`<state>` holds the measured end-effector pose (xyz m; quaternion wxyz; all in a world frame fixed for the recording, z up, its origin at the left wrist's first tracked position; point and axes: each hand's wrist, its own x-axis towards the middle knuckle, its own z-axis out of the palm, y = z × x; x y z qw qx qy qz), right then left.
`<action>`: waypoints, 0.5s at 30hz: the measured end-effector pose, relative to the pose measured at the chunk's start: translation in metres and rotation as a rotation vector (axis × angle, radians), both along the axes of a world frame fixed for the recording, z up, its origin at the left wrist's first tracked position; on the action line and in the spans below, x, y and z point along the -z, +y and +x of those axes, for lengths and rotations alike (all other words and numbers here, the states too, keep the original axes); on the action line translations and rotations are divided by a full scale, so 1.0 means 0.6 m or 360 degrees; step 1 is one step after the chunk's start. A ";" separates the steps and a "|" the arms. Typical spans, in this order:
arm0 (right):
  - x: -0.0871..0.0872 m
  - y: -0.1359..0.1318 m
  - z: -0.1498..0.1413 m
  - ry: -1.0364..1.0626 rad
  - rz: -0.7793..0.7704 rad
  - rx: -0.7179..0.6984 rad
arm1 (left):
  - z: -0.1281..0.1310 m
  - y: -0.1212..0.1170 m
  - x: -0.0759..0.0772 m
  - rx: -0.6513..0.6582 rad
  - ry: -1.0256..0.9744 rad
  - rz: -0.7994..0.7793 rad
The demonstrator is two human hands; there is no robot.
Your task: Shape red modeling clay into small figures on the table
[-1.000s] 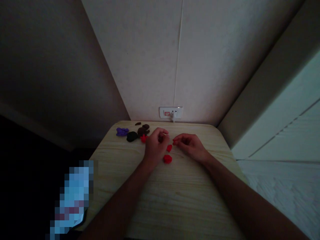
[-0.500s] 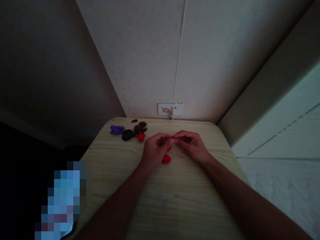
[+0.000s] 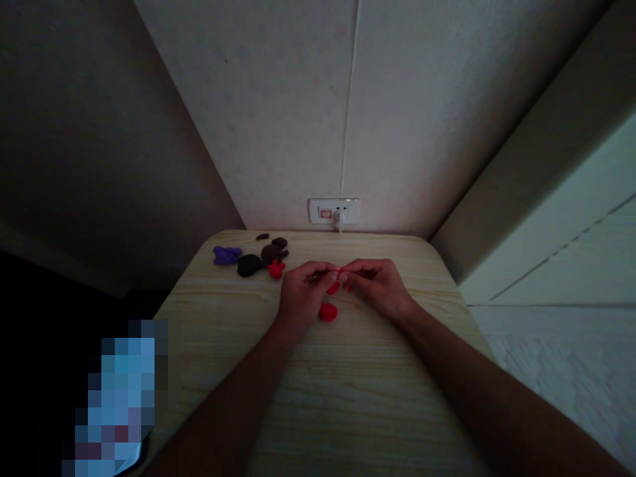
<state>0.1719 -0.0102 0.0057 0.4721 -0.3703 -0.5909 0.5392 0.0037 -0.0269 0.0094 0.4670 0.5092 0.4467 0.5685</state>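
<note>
My left hand (image 3: 304,298) and right hand (image 3: 380,288) are both closed, pinching a small strip of red modelling clay (image 3: 342,269) between them. A red clay scrap (image 3: 333,287) and a red lump (image 3: 328,312) lie just below on the wooden table (image 3: 348,404).

A small scrap of red modelling clay (image 3: 341,269) was pinched between the left hand (image 3: 303,296) and the right hand (image 3: 377,286). A flattened red clay piece (image 3: 334,287) was seen lying just below them, and a rounded red clay lump (image 3: 328,312) was placed close by on the counter (image 3: 377,377).
</note>
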 end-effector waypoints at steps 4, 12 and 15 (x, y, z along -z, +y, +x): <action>-0.002 -0.005 -0.004 -0.0017 0.0019 -0.0107 | -0.003 0.001 -0.004 0.0058 -0.0081 -0.0099; 0.002 -0.008 -0.013 0.0036 0.0030 -0.0112 | -0.003 0.005 0.007 0.0165 -0.0196 -0.0149; 0.003 -0.004 -0.012 0.0040 0.0018 -0.0039 | 0.000 0.007 0.008 0.0086 -0.0232 -0.0126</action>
